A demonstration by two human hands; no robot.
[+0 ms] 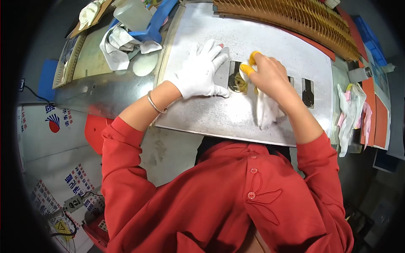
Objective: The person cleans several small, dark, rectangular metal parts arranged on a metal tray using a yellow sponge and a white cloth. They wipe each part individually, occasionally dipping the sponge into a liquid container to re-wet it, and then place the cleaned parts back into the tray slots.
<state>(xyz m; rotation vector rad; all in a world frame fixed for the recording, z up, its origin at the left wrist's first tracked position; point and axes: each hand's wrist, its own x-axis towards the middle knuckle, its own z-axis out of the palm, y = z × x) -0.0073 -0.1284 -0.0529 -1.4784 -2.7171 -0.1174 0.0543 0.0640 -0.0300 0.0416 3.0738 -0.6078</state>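
My left hand (200, 72) wears a white glove and lies with fingers spread on a pale metal sheet (202, 116). Just right of its fingertips is a small dark panel (236, 81) with a mesh-like pattern and a gold round figure. At that panel's right edge, my right hand (271, 76), with yellow covers on the thumb and a finger, pinches a white cloth (267, 113) that hangs down toward me. Another dark panel (308, 93) with a black round shape lies farther right. Between them a similar panel is mostly hidden behind my right hand.
A long brown slotted rack (295, 21) runs along the far edge. At the far left, a blue basket (154, 25) stands by a translucent bottle (131, 17) and crumpled white cloths (116, 48). Rags (352, 109) hang at the right near a white bottle (358, 75).
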